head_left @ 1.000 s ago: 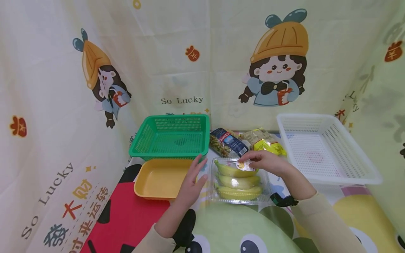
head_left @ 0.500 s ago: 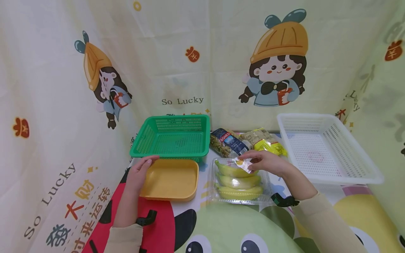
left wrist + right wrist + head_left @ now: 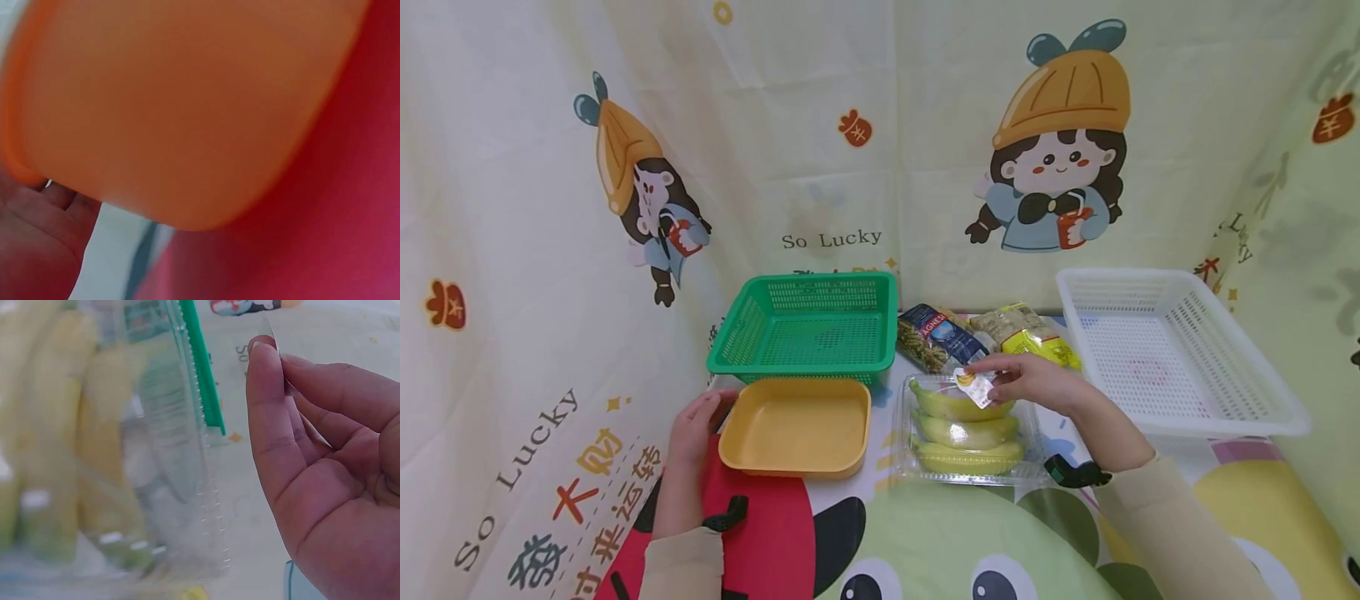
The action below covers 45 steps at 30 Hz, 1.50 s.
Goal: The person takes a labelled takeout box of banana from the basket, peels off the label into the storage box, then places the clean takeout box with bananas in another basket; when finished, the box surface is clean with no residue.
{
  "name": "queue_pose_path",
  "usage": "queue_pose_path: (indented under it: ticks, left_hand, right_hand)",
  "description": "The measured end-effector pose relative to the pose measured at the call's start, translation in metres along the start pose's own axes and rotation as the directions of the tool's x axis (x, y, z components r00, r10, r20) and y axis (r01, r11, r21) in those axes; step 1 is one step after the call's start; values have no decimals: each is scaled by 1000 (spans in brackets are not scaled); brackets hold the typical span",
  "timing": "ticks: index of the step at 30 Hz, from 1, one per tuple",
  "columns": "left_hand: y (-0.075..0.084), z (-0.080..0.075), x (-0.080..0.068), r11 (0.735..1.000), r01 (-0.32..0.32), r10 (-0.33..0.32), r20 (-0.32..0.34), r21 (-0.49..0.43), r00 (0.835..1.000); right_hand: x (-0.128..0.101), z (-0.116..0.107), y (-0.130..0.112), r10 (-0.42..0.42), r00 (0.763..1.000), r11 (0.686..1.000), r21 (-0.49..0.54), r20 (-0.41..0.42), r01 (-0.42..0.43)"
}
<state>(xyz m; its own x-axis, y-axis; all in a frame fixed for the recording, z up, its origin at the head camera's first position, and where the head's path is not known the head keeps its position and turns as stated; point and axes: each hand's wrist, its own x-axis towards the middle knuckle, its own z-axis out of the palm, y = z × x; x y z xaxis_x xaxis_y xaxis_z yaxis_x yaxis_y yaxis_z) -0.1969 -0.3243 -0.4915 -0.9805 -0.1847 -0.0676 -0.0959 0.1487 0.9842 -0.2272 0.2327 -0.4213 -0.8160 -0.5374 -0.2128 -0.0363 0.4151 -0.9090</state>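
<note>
My right hand (image 3: 1037,385) pinches a small white printed card (image 3: 976,388) between thumb and fingertips, above the far edge of a clear plastic box. The card has a yellow picture on it and appears edge-on in the right wrist view. Several bananas (image 3: 967,431) lie inside the clear box (image 3: 904,454), which has its lid down. My left hand (image 3: 691,429) is at the left side of a yellow tray (image 3: 793,469), fingers reaching to its far left corner. From the left wrist, the fingers pass behind the tray's wall, which hides their tips.
Behind the yellow tray stands a green basket (image 3: 801,367). Two food bags lie at the back, a dark blue pasta bag (image 3: 942,333) and a yellow-and-clear bag (image 3: 1026,333). A white basket (image 3: 1217,425) stands at the right. Patterned cloth walls surround the table.
My left hand has moved left, from beside the clear box across the yellow tray to its left side. The card in my right hand has turned and lifted slightly; that hand stays almost in place.
</note>
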Motion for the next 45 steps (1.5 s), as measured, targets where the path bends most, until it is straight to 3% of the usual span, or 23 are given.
queue_pose_path:
  ticks: [4, 9, 13, 18, 22, 29, 37, 45]
  left_hand:
    - [-15, 1, 10, 984, 84, -83, 12, -157, 996]
    - [-30, 1, 21, 952, 111, -77, 130, -286, 989]
    - [-36, 2, 23, 948, 122, -56, 224, -293, 973]
    - [-39, 3, 21, 940, 128, -38, 276, -317, 960]
    - [-42, 3, 20, 939, 108, -10, 290, -325, 957]
    - [-46, 3, 21, 953, 79, -2, 256, -292, 967]
    - [-43, 5, 21, 951, 144, -79, 235, -273, 969]
    - [-42, 6, 20, 956, 138, -83, 211, -258, 974]
  right_hand:
    - [4, -1, -9, -25, 1000, 999, -44, -10, 24]
    - [12, -1, -22, -41, 999, 997, -66, -3, 41]
    - [20, 2, -32, -51, 999, 995, -84, 2, 51]
    - [33, 9, -41, -58, 998, 996, -74, 17, 59]
    - [45, 19, -48, -58, 998, 996, -64, 37, 60]
    - [69, 41, -61, -75, 996, 995, -61, 57, 78]
    - [99, 69, -72, -99, 985, 995, -9, 142, 101]
    - [124, 97, -84, -54, 984, 999, 3, 167, 54]
